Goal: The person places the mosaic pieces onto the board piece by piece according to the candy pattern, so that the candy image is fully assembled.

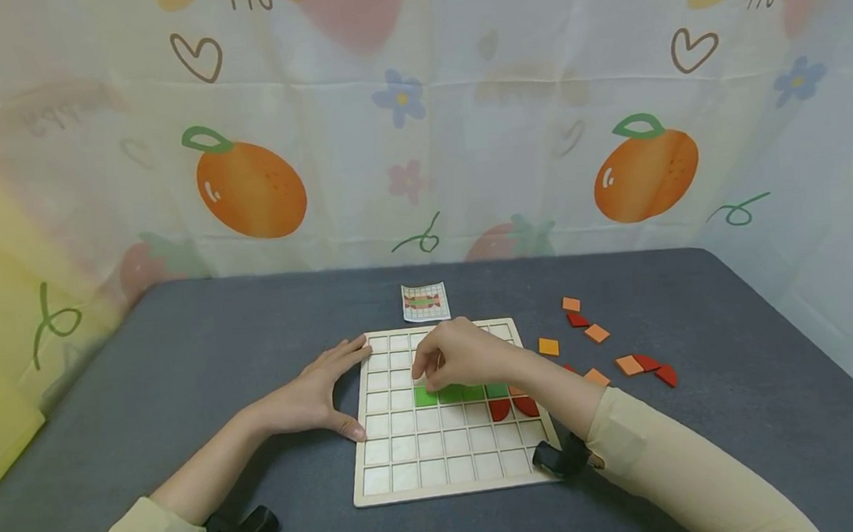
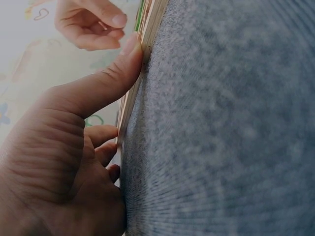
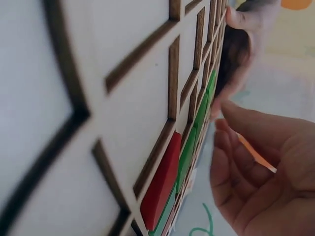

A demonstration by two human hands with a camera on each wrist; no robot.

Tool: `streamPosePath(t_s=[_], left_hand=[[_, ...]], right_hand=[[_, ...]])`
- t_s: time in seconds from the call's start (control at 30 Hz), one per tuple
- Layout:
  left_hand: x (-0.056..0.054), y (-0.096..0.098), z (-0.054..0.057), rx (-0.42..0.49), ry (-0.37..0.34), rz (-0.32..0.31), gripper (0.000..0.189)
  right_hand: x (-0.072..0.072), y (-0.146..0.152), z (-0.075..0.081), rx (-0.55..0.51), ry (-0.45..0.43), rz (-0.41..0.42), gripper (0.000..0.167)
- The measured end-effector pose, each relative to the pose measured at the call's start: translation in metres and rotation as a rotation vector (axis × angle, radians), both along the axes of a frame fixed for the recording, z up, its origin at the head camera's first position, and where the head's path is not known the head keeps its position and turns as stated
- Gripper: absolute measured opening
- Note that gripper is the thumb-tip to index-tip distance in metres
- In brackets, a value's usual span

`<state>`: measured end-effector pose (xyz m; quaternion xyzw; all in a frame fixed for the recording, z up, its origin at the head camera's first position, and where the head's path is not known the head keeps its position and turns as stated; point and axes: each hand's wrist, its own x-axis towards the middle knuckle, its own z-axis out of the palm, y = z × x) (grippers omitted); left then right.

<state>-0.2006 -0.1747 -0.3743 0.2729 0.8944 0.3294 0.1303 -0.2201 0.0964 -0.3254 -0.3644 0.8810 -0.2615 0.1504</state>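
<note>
A pale wooden grid board [image 1: 407, 499] lies flat on the table. My left hand [image 1: 316, 396] rests along its left edge, thumb and fingers spread, touching the rim; the left wrist view shows the thumb against the board's side. Above the middle of the board hovers my right hand [image 1: 464, 355], fingers loosely bent. Its thumb and fingertips stand apart in the right wrist view, and I see no piece between them. Just below those fingertips, a green tile [image 1: 425, 396] begins a row of green tiles. Two red rounded pieces [image 1: 500, 411] sit below the row's right end.
Loose orange squares [image 1: 596, 334] and red pieces [image 1: 666, 376] are scattered right of the board. A small pattern card [image 1: 425, 303] lies behind it. A printed curtain [image 1: 344, 172] stands at the table's back. Black wrist cameras [image 1: 255, 526] sit low on both arms.
</note>
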Motion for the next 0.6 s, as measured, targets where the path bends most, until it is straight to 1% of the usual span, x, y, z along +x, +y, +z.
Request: streamPosePath(t_s=[0.1,0.27,0.43,0.6], left_hand=[[0.0,0.001,-0.001,0.003,0.0,0.001,0.115],[-0.001,0.001,-0.002,0.004,0.007,0.003,0.116],[-0.002,0.001,-0.003,0.003,0.017,0.0,0.117],[-0.002,0.001,-0.003,0.0,0.02,0.0,0.118]], right_hand=[[-0.002,0.003,0.003,0.001,0.018,-0.023,0.013],[-0.008,0.011,0.009,-0.024,0.02,-0.054,0.016],[-0.014,0.025,0.015,-0.078,0.003,-0.097,0.018],[-0.02,0.042,0.021,-0.097,-0.015,-0.154,0.022]])
